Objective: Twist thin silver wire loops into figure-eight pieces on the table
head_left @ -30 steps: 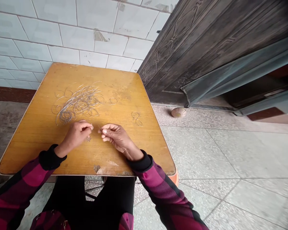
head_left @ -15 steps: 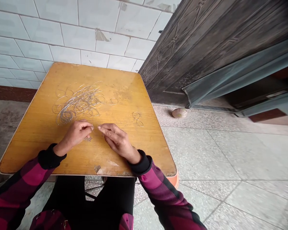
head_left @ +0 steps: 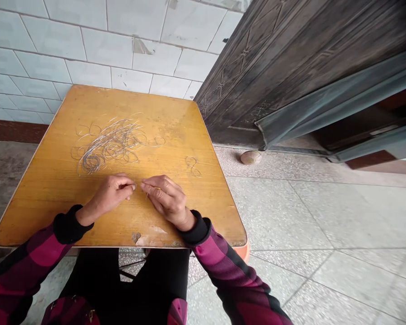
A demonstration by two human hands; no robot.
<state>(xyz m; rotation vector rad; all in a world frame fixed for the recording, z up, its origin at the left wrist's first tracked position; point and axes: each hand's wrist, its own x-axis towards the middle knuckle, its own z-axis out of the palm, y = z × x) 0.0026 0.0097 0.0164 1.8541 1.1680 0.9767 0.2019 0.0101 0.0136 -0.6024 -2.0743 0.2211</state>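
My left hand (head_left: 117, 189) is closed in a pinch over the front half of the table, with a thin bit of wire (head_left: 134, 182) showing at its fingertips. Close by on the right, my right hand (head_left: 164, 196) has its thumb and fingers pressed together; a fine wire glint shows just under them. A small gap separates the two sets of fingertips. Beyond my left hand lies a tangled pile of thin silvery wires (head_left: 111, 142), some straight and some curled. One wire twisted into a figure-eight shape (head_left: 192, 166) rests alone to the right.
The worn wooden table (head_left: 176, 122) stands against a white tiled wall (head_left: 98, 45). A dark carved door (head_left: 243, 85) with a grey-green curtain (head_left: 291, 119) is at the right. On the speckled floor (head_left: 274, 212) sits a round stone-like object (head_left: 251, 157).
Both hands have shifted slightly, the left one a little right and nearer to me. Their fingertips have come a bit closer together. The view has tilted slightly.
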